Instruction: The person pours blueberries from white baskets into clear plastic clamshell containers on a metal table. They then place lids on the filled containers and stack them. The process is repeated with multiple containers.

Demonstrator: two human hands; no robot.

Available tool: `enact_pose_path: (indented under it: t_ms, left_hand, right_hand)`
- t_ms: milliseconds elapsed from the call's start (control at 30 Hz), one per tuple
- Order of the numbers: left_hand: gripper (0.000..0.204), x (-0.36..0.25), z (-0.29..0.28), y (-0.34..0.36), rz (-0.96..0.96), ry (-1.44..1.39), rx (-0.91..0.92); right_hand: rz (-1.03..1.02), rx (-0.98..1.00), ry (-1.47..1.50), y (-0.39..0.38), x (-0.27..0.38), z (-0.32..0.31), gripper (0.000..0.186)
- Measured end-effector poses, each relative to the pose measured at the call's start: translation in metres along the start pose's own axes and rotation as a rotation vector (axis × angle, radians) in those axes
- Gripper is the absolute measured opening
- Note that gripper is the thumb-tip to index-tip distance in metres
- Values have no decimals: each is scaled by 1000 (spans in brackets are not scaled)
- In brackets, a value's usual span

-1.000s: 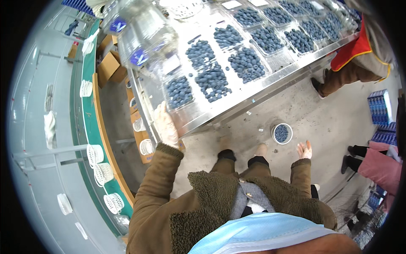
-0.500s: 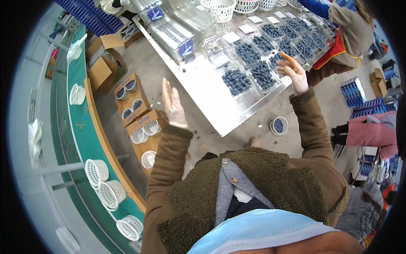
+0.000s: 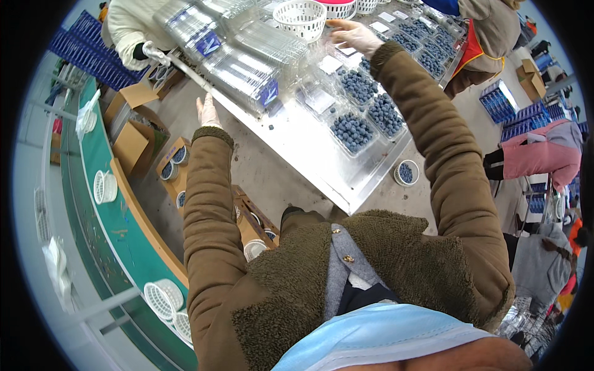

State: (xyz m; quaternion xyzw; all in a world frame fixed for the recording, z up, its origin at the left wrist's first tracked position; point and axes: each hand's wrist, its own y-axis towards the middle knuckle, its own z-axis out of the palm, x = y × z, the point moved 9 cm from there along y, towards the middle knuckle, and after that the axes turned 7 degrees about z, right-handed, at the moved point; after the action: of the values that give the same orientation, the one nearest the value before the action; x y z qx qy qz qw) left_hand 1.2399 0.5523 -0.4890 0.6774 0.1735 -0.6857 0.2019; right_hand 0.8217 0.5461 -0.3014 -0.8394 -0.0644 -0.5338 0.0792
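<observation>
My left hand (image 3: 209, 112), in a thin pale glove, is at the table's left edge with its fingers stretched and nothing in them. Over the table's far part reaches my right hand (image 3: 357, 36), its fingers extended beside a white slotted basket (image 3: 300, 23); I cannot tell whether it touches the basket. Behind its fingertips is a second basket with something red (image 3: 339, 9) in it. Below my right hand, clear plastic boxes of blueberries (image 3: 352, 132) stand in rows on the metal table (image 3: 328, 167). Stacks of empty clear boxes (image 3: 238, 68) lie between my hands.
A person's gloved hand (image 3: 156, 53) rests at the table's far left corner. Another person (image 3: 489, 43) stands at the right. On the floor are a tub of blueberries (image 3: 406, 173) and cardboard boxes (image 3: 133, 145). A green conveyor (image 3: 117, 229) with white baskets runs along the left.
Both hands have moved forward; the right also went left across the boxes toward the baskets. My body has shifted toward the table. A person in white has come into view at far left.
</observation>
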Motion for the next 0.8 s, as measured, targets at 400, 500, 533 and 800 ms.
enact_pose_path:
  t_ms: [400, 500, 533, 800]
  left_hand:
    - [59, 20, 62, 124, 185, -188, 273]
    - [66, 28, 76, 122, 64, -260, 271]
    - [68, 27, 77, 120, 64, -234, 245]
    - [66, 21, 98, 93, -31, -351, 225]
  right_hand:
    - [103, -293, -456, 192, -59, 81, 54]
    - [297, -239, -512, 191, -73, 81, 53]
    - [404, -210, -501, 185, -81, 80, 53]
    - [448, -338, -427, 173, -83, 77, 61]
